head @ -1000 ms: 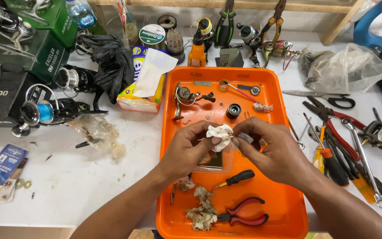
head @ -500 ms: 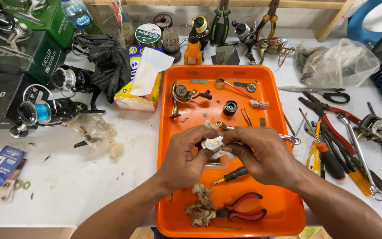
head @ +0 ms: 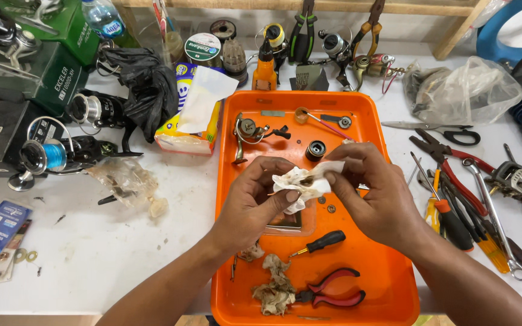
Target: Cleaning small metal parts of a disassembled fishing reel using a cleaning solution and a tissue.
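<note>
Pinching one tissue (head: 305,183) | left hand (head: 254,202), right hand (head: 374,196) fingers clamped | one tray (head: 388,284)

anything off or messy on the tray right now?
Mildly messy. Soiled, crumpled tissue wads lie loose at the near end of the orange tray, touching the red-handled pliers. Both hands pinch a stained tissue. Nothing looks spilled or broken.
</note>
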